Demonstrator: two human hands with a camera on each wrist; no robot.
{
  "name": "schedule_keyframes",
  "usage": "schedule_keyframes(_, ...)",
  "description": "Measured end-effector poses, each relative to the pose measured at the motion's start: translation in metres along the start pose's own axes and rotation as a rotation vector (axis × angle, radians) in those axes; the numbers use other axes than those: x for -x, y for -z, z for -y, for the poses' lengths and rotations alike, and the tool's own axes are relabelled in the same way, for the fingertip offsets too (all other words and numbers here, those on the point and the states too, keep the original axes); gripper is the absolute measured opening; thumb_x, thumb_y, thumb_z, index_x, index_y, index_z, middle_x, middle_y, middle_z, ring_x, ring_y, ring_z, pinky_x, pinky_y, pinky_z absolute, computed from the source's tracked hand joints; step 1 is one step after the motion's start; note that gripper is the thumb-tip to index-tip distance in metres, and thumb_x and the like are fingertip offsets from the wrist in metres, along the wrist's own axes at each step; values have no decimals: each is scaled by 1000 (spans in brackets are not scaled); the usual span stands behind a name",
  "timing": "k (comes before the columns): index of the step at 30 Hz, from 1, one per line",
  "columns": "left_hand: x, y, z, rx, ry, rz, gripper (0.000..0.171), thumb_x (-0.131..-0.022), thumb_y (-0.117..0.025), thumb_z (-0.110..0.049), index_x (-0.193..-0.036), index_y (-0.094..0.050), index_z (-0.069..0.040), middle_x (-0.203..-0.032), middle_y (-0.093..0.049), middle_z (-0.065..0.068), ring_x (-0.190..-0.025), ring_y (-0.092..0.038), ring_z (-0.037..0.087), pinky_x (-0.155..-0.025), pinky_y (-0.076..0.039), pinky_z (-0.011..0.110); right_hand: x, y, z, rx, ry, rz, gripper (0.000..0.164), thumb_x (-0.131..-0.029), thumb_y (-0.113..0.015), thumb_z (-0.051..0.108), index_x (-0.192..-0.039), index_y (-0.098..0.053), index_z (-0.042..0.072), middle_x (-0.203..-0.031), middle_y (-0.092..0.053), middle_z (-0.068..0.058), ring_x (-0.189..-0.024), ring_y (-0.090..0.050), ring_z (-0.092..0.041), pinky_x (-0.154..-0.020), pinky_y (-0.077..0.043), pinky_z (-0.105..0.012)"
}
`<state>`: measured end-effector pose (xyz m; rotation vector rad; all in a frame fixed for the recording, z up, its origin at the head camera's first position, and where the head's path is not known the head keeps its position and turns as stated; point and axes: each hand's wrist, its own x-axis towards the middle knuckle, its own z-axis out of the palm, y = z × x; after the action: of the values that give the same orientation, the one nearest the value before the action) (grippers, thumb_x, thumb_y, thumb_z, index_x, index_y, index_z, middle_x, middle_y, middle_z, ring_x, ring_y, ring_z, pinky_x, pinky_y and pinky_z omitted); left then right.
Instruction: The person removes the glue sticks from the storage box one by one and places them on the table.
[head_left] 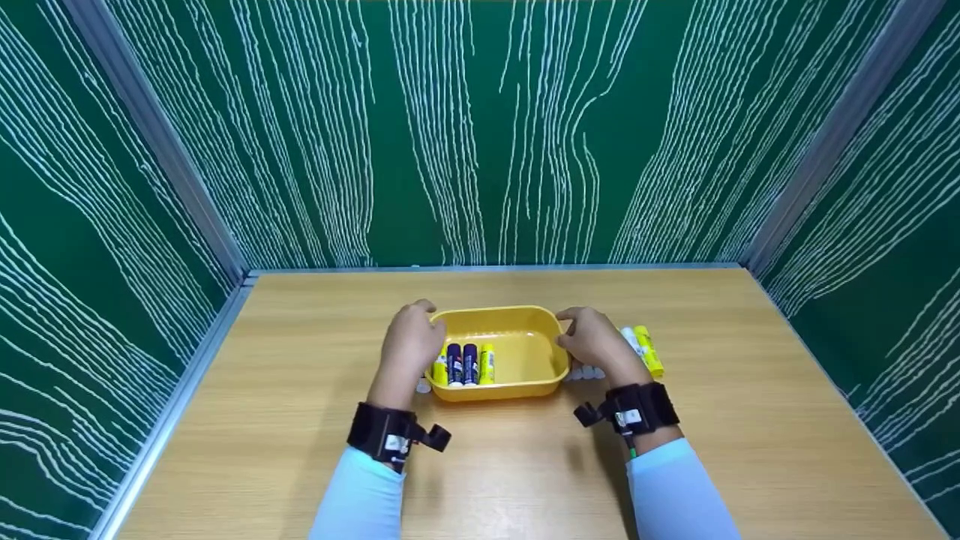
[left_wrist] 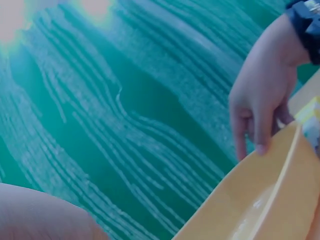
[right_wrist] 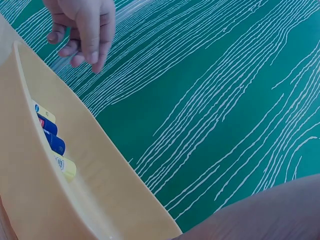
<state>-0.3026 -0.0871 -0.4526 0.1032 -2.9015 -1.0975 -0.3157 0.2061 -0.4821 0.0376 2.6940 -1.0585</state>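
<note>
A yellow plastic bin (head_left: 525, 391) is in the middle of the table, with a row of yellow and dark blue glue sticks (head_left: 469, 364) lying at its left end. My right hand (head_left: 596, 341) pinches the bin's right rim, a fingertip inside and another behind the wall in the left wrist view. At the left end is my left hand (head_left: 409, 337); the right wrist view shows its loosely bent fingers (right_wrist: 92, 50) just above the rim, holding nothing. Beside my right hand lie a yellow glue stick (head_left: 649, 351) and a white one (head_left: 630, 339).
White round ends (head_left: 586, 373) peek out beside the bin's right side, and another white end (head_left: 424, 385) at its left; the rest of them is hidden. Green walls (head_left: 480, 150) with white lines enclose the wooden table (head_left: 300, 450) at the back and both sides.
</note>
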Motion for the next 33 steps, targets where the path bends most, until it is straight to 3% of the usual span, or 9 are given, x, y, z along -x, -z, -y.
schedule_keyframes(10, 4, -23, -32, -162, -67, 58, 43, -85, -53, -35, -122, -50, -14, -115, -47, 6, -101, -47, 20, -89, -42, 38, 0, 0, 3, -31, -106, 30, 50, -82, -61, 17, -129, -42, 20, -92, -57, -12, -68, -58, -25, -60, -52, -37)
schedule_keyframes(15, 4, -38, -45, -236, -36, 130, 41, -84, -53, -32, -121, -51, -13, -105, -50, 3, -84, -49, 18, -77, -46, 35, 0, 0, 2, -21, -96, 23, 50, -82, -61, 18, -128, -43, 20, -91, -57, -11, -68, -57, -24, -58, -51, -35)
schedule_keyframes(18, 4, -49, -49, -301, -53, 186, 25, -82, -53, -25, -104, -57, -12, -88, -53, 2, -70, -50, 17, -60, -46, 31, -1, 0, 2, -25, -100, 25, 49, -82, -61, 18, -128, -43, 20, -92, -58, -12, -68, -57, -24, -58, -51, -35)
schedule_keyframes(22, 4, -62, -52, -422, -169, 211, 4, -75, -56, -16, -79, -56, -15, -75, -54, 0, -63, -51, 17, -47, -41, 30, -2, 0, 2, -37, -107, 26, 49, -82, -60, 17, -128, -43, 21, -94, -58, -13, -68, -57, -25, -57, -51, -35)
schedule_keyframes(25, 4, -69, -52, -480, -220, 192, 9, -71, -58, -10, -78, -58, -15, -81, -57, 0, -69, -53, 17, -50, -43, 31, -2, 0, 1, -27, -77, 24, 49, -82, -60, 18, -128, -43, 20, -91, -58, -13, -66, -58, -25, -55, -51, -35)
schedule_keyframes(33, 3, -75, -52, -473, -242, 219, 19, -71, -58, -2, -85, -61, -13, -95, -61, 3, -76, -55, 16, -56, -46, 29, -1, 0, 1, -21, -49, 21, 50, -82, -60, 18, -129, -43, 18, -91, -58, -14, -64, -59, -26, -55, -52, -37)
